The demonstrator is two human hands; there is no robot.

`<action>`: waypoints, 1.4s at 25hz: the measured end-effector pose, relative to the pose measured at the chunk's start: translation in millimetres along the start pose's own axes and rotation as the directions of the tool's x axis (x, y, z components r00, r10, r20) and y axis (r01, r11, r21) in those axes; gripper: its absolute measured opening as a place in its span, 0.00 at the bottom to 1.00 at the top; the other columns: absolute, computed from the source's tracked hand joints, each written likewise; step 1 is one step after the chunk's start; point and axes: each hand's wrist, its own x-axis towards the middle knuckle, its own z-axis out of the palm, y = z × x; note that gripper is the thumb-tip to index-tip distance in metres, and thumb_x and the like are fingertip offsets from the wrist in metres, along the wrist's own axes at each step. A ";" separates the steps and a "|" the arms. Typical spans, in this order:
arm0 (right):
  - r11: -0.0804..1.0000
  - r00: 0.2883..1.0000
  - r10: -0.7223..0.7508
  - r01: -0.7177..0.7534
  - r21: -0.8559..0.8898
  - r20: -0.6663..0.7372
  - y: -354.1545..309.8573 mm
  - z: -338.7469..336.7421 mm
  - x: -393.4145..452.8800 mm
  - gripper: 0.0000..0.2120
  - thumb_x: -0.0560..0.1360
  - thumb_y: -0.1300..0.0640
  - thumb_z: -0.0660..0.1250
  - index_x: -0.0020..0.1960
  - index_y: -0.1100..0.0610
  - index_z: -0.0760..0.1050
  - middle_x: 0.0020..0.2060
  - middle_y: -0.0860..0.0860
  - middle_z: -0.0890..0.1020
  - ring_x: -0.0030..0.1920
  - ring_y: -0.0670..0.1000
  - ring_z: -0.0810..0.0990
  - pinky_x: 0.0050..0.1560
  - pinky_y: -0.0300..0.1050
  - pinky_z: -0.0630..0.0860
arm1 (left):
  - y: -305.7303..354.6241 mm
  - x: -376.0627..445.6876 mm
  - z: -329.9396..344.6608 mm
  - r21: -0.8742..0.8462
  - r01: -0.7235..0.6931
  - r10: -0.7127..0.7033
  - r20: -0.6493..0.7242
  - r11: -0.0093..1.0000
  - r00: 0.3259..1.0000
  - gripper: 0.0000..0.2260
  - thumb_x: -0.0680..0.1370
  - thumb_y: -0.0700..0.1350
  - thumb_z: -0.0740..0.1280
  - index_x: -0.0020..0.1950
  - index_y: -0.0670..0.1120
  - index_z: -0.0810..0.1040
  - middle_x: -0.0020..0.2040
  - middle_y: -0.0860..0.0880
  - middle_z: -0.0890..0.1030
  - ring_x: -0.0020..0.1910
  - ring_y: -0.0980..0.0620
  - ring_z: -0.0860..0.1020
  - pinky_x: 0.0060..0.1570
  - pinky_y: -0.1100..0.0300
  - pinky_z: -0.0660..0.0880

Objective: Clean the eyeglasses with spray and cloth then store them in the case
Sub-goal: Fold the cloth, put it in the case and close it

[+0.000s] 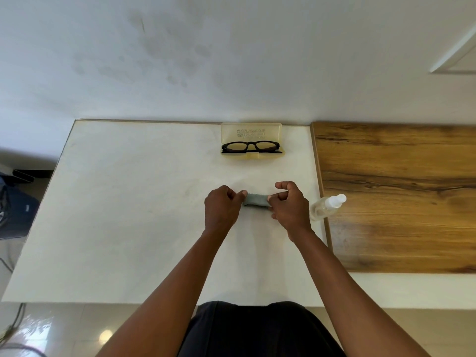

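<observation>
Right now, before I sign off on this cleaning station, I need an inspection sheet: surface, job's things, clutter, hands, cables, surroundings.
Surface: white table, faintly smudged, with a wood panel along its right side.
Job's things: black eyeglasses lie folded in the open yellowish case at the far edge; clear spray bottle lies across the join of table and panel; grey cloth is folded into a strip.
Clutter: nothing seen.
Hands: left hand and right hand each pinch one end of the cloth.
Cables: a cord trails on the floor at the lower left.
Surroundings: white wall, glossy tiled floor, dark objects left of the table.
</observation>
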 end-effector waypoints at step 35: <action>0.727 0.903 0.283 -0.422 0.542 0.323 -16.8 1.7 -5.1 0.14 0.71 0.56 0.71 0.54 0.59 0.75 0.43 0.55 0.79 0.40 0.51 0.78 0.39 0.41 0.79 | 28.8 -8.8 -11.0 -0.640 0.183 -0.119 0.143 0.746 0.983 0.10 0.73 0.38 0.68 0.37 0.42 0.68 0.41 0.41 0.77 0.42 0.45 0.81 0.37 0.58 0.81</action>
